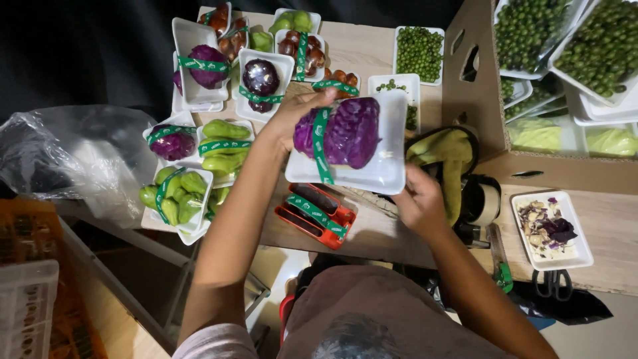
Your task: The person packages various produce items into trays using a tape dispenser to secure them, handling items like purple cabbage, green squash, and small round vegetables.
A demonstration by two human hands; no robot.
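Purple, crinkled red cabbage half (345,133), wrapped in glossy film and a green band, lies on a white foam tray (385,169) above the wooden table (598,233). Left hand (299,113) presses the cabbage, fingers curled together; right hand (419,199) pinches the tray's near edge. Red tape dispenser (316,216) sits just below.

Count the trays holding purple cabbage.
4. One in the hands, held by left hand and right hand; one behind it; one at back left; one at left. Others may be hidden.
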